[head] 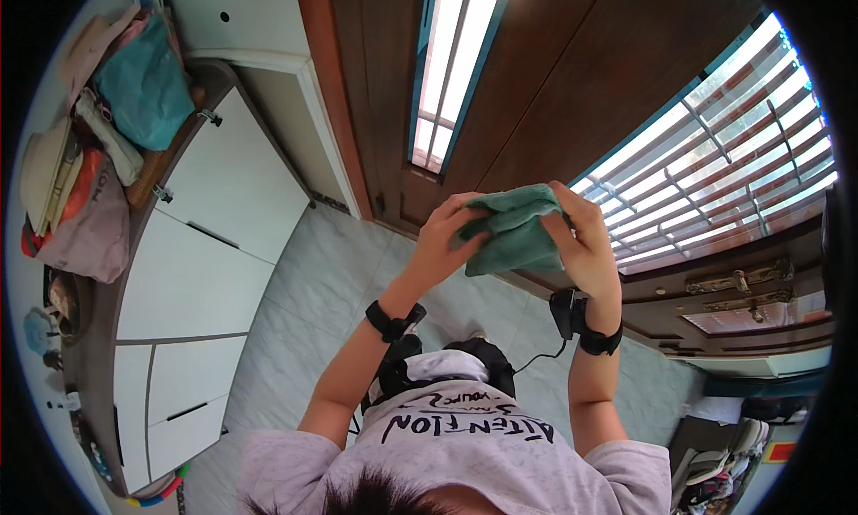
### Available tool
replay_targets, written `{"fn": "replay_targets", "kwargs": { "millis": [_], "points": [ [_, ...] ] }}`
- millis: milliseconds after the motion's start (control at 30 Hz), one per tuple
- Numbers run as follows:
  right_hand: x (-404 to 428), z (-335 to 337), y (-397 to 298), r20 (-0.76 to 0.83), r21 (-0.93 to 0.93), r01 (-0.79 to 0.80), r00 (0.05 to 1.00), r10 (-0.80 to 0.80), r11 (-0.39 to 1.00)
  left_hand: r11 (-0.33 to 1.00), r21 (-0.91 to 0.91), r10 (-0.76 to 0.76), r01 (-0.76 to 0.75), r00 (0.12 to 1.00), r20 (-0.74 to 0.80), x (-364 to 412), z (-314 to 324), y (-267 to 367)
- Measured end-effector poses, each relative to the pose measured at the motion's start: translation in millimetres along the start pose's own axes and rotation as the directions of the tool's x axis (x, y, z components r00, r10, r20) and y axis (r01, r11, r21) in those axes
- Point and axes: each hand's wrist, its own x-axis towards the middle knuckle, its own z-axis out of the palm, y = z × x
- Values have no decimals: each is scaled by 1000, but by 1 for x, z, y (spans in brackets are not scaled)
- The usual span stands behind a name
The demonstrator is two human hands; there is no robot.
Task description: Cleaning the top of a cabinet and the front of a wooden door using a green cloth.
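Observation:
A folded green cloth (516,237) is held up between both hands in front of the dark wooden door. My left hand (449,237) grips its left side, with fingertips pressed into the folds. At the cloth's upper right corner, my right hand (584,237) pinches it between thumb and fingers. Each wrist wears a black strap with a small device; a cable runs from the one on the right.
A white cabinet (194,273) with bags and hats on top stands at the left. Ahead is a brown wooden door (536,99) with barred windows and ornate handles (741,280). Shoes (710,465) sit on a rack at the lower right. The floor is grey tile.

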Motion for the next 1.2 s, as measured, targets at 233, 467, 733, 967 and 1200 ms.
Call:
{"fn": "replay_targets", "kwargs": {
  "millis": [233,467,733,967,1200],
  "points": [
    [-3,-2,-1,-173,192,-86,978,120,978,970,235,39,-64,993,109,-9,-1,4],
    [-9,-5,-4,-266,321,-71,950,161,945,965,261,-17,-34,982,191,-19,4,-19],
    [-18,1,-10,-213,227,-65,970,115,972,935,352,-30,39,999,-31,-21,43,0],
    [-28,-17,2,-286,319,-108,936,204,941,990,138,19,-41,987,161,-11,9,-7],
    [-35,-41,24,-186,267,-158,959,212,951,998,66,-31,13,961,275,-17,-19,-4]
  ]
}}
